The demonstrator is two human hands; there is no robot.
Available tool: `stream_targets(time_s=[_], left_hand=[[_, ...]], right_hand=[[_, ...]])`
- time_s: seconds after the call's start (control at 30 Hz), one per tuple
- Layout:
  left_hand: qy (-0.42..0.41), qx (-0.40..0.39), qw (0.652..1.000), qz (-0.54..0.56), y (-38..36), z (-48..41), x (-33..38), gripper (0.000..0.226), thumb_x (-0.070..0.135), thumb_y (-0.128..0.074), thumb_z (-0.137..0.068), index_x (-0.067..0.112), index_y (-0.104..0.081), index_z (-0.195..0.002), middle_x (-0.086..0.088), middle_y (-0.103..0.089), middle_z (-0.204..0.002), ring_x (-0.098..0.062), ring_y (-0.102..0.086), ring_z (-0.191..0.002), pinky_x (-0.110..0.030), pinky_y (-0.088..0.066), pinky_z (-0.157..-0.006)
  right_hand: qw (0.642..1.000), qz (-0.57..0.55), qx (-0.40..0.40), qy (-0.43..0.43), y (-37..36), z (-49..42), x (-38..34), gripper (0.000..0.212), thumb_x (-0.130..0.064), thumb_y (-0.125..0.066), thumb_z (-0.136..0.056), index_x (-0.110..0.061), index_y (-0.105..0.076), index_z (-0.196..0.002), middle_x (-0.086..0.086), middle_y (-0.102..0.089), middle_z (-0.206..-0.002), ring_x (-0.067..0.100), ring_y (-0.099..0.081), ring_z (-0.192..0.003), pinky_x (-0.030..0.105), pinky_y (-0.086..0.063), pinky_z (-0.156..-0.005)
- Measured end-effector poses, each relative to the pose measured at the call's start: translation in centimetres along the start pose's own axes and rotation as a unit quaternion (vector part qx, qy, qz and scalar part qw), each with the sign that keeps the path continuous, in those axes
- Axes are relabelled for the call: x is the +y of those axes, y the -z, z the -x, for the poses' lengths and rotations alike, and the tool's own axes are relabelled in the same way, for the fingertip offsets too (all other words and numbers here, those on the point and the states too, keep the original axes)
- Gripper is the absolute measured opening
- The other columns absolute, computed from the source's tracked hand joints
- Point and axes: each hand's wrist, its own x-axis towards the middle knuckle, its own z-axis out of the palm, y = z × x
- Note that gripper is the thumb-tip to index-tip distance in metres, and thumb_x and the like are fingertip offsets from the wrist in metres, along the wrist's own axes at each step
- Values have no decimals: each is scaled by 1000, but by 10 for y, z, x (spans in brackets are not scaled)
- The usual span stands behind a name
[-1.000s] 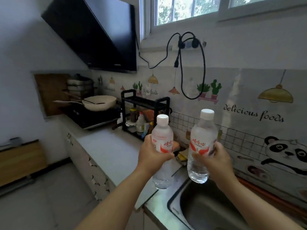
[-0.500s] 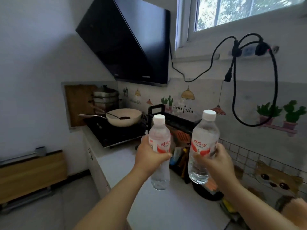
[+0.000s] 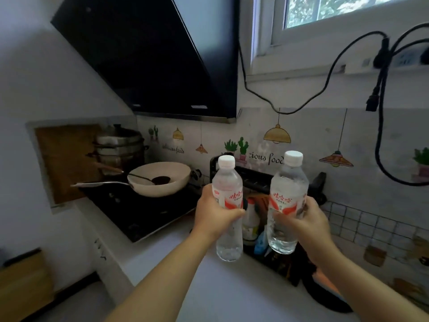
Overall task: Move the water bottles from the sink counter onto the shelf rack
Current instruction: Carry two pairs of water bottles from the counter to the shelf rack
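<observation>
Rack now nearer than a second ago; left hand (image 3: 214, 216) and right hand (image 3: 308, 225) each clench an upright water bottle, shelf rack (image 3: 260, 180) directly behind, beyond the worktop (image 3: 232, 287)

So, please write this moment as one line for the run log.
left hand: holds left bottle upright | right hand: holds right bottle upright | both lifted before black shelf rack | placed: none

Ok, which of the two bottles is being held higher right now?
The bottle in the right hand: the right-hand bottle has its white cap above that of the left-hand bottle, gripped by the left hand.
</observation>
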Motion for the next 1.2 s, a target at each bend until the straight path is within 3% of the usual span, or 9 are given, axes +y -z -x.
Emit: stream_targets(time_s=[0.1, 0.27, 0.43, 0.5, 0.63, 0.7, 0.9, 1.07, 1.2], left_hand=[[-22, -21, 999, -16, 16, -39, -13, 67, 21, -85, -60, 19, -49, -116, -1, -63, -112, -19, -61, -104, -39, -53, -89], [-53, -49, 997, 20, 26, -95, -27, 65, 18, -86, -60, 17, -51, -114, -2, -64, -110, -17, -62, -103, -39, -54, -91], [-85, -74, 992, 49, 24, -154, -32, 70, 20, -85, -63, 17, -46, -120, 0, -60, -113, -15, -59, -104, -30, -50, -85], [-101, -81, 991, 45, 19, -179, -34, 71, 24, -86, -61, 16, -47, -120, 1, -61, -112, -15, -61, -103, -29, -51, -83], [-124, -95, 987, 41, 5, -232, -29, 77, 39, -84, -52, 17, -51, -118, 2, -66, -109, -12, -65, -99, -32, -57, -83], [-134, -102, 985, 34, 1, -254, -23, 79, 45, -82, -49, 17, -54, -118, 2, -68, -108, -11, -67, -98, -36, -59, -83], [-134, -121, 982, 59, -20, -321, -19, 71, 21, -85, -62, 16, -47, -122, -1, -63, -112, -16, -62, -101, -32, -53, -85], [-125, -171, 975, 70, -40, -369, -31, 72, 13, -85, -62, 15, -46, -123, -2, -63, -113, -17, -61, -102, -27, -50, -81], [-124, -229, 963, 64, -56, -403, -43, 73, 11, -83, -62, 19, -44, -124, -2, -61, -114, -19, -60, -105, -36, -51, -89]], right_hand=[[999, -10, 28, -23, -30, -12, -7, 53, -15, -79, -70, -16, -51, -115, 6, -61, -110, 26, -59, -103, 43, -52, -86], [998, 2, 56, -29, -61, -35, -16, 55, -16, -80, -68, -17, -51, -115, 5, -62, -111, 25, -59, -105, 48, -52, -91], [998, 11, 65, -9, -82, -70, -19, 54, -14, -80, -69, -19, -51, -114, 5, -62, -112, 24, -60, -104, 47, -52, -92], [998, 6, 65, 4, -88, -88, -18, 53, -13, -79, -70, -19, -51, -115, 3, -63, -109, 21, -60, -101, 43, -53, -88], [997, -2, 70, 29, -100, -129, -21, 47, -10, -77, -72, -24, -50, -108, -9, -62, -97, 8, -60, -92, 22, -48, -67], [997, -8, 72, 34, -103, -147, -24, 48, -9, -77, -71, -23, -51, -109, -8, -62, -98, 8, -60, -91, 21, -47, -66], [996, -20, 85, 33, -112, -207, -25, 49, -7, -77, -70, -23, -50, -108, -6, -62, -98, 11, -60, -91, 21, -47, -67], [995, -37, 88, 14, -119, -247, -15, 44, -3, -77, -69, -25, -56, -101, -2, -67, -99, 14, -64, -92, 28, -52, -73], [995, -51, 86, -12, -130, -274, -3, 48, -4, -79, -67, -24, -56, -105, 0, -68, -103, 16, -64, -96, 35, -53, -83]])
